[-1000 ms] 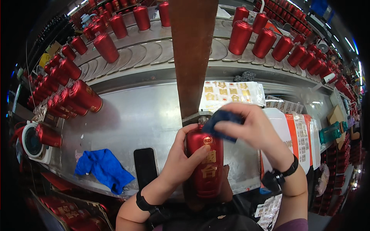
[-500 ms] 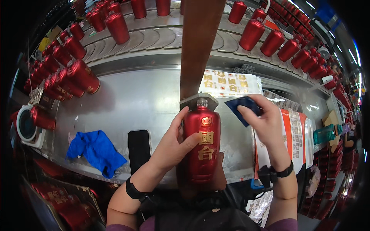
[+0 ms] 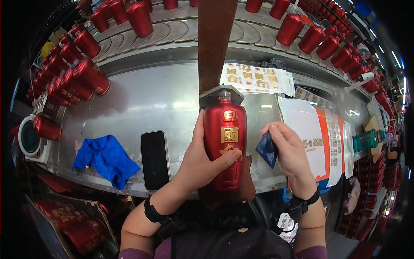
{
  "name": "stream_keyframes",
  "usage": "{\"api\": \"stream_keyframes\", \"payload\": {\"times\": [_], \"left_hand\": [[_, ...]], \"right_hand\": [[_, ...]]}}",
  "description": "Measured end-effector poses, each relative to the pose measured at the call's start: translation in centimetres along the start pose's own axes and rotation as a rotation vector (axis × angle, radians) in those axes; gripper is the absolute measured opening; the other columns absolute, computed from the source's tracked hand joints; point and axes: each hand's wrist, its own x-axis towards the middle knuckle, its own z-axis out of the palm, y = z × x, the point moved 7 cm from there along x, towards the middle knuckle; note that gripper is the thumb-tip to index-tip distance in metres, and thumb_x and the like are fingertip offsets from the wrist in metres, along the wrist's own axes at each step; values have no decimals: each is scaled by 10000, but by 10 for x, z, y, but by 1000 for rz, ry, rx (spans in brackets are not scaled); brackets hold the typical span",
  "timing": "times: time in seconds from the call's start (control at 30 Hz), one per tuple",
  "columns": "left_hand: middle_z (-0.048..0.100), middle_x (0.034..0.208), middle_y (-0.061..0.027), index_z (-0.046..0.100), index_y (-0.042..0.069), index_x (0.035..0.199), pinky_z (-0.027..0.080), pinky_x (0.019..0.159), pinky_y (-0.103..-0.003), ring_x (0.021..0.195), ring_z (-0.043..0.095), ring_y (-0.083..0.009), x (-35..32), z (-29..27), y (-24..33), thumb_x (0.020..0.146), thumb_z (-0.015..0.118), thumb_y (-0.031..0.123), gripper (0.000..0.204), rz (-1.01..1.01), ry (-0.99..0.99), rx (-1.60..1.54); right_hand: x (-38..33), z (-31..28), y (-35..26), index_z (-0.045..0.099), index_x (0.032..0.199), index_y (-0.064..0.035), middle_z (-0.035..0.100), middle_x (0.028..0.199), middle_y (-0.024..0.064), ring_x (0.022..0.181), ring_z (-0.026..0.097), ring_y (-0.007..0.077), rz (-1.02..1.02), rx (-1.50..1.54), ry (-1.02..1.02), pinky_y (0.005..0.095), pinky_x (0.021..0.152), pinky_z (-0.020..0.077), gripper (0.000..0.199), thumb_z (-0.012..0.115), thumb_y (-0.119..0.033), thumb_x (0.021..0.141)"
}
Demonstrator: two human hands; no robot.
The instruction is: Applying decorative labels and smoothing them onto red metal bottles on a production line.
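Note:
A glossy red bottle (image 3: 224,116) with gold lettering and a clear neck lies in the middle, neck end away from me, in a brown cradle (image 3: 243,183). Its neck reaches a grey metal plate (image 3: 235,96). My left hand (image 3: 202,162) grips the bottle from the left side, thumb laid across the front over the lower gold character. To the right of the bottle, and apart from it, my right hand (image 3: 290,151) pinches a small flat dark blue piece (image 3: 267,150) that looks like a scraper.
A black phone (image 3: 155,159) and a crumpled blue cloth (image 3: 105,160) lie to the left on the metal table (image 3: 142,103). Sheets of gold transfers (image 3: 258,80) and papers (image 3: 302,129) lie right. Red bottles (image 3: 139,19) line the conveyor behind a brown post (image 3: 213,43).
My right hand has come lower and nearer to me, turning the blue piece point-down. My left thumb has slid right across the bottle's front. The whole view has shifted slightly.

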Motion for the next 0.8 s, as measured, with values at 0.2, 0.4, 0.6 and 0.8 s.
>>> {"api": "stream_keyframes", "payload": {"times": [0.2, 0.4, 0.6, 0.8], "left_hand": [[451, 1421, -196, 19, -39, 1548, 442, 1053, -363, 1286, 509, -248, 1, 7, -5, 806, 818, 233, 1123, -37, 3, -24], [446, 1427, -185, 42, -19, 1553, 438, 1059, -366, 1290, 505, -239, 1, 11, -3, 823, 803, 206, 1078, 8, -20, -4], [426, 1454, -170, 63, 2, 1562, 413, 1084, -370, 1322, 473, -224, 3, 12, -2, 898, 720, 140, 944, -6, -36, -126], [387, 1496, -157, 54, 8, 1572, 369, 1116, -356, 1361, 425, -214, -5, 14, -11, 931, 678, 127, 903, -87, -36, -262]], "right_hand": [[-5, 15, 18, 625, 1130, -32, 608, 865, -22, 788, 559, 33, 76, -68, -90, 202, 714, 465, 271, 571, -275, 1024], [8, 23, 3, 505, 1366, -11, 616, 1089, 51, 898, 589, 85, 22, -118, -85, 245, 807, 486, 527, 692, -258, 940], [6, 27, 5, 445, 1436, -16, 602, 1212, 100, 1033, 604, 137, 32, -123, -116, 273, 883, 491, 622, 717, -220, 915], [-10, 20, 30, 387, 1481, -20, 581, 1265, 112, 1168, 569, 162, 153, 126, -150, 298, 978, 459, 696, 734, -161, 894]]}}
